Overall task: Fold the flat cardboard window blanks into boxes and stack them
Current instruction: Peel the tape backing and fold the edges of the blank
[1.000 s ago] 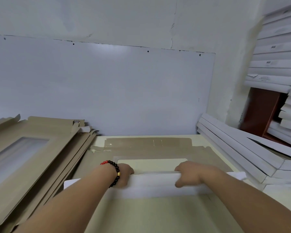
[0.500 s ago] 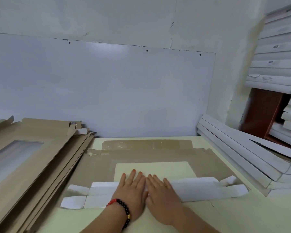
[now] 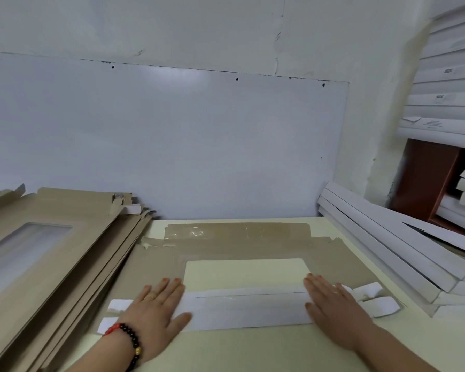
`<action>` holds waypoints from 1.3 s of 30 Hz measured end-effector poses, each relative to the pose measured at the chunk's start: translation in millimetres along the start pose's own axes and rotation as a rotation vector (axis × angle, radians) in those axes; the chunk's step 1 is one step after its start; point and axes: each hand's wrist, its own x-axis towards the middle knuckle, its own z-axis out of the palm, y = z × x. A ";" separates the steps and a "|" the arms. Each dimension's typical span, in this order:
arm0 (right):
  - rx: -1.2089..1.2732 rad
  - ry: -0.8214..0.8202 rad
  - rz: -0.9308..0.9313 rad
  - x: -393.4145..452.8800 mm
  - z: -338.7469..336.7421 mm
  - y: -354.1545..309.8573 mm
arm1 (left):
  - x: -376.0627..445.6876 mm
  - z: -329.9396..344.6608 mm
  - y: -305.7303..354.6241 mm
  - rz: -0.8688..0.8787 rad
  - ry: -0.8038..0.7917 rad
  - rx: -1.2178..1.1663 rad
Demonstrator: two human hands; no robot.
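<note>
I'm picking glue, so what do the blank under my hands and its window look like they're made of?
The blank looks like thin paperboard: matte brown on the side facing up, white on the folded-over flap. The window seems to be clear film or an open cutout; the table's cream colour shows through, and no glare on it settles which.

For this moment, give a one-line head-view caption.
Both hands, left and right, press the folded flap of a blank.

Flat hands (image 3: 156,312) on folded flap (image 3: 244,308) (white side up)
</note>
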 end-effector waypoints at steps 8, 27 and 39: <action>-0.037 -0.042 0.232 -16.5 -11.5 59.3 | -11.9 -8.7 -33.4 -0.070 -0.026 -0.025; 0.121 -0.146 0.063 -5.0 -89.9 31.4 | 0.7 -90.5 10.7 -0.122 -0.334 -0.157; -0.105 -0.026 -0.233 -52.9 -63.2 -94.3 | -32.4 -71.8 127.3 0.144 -0.136 0.094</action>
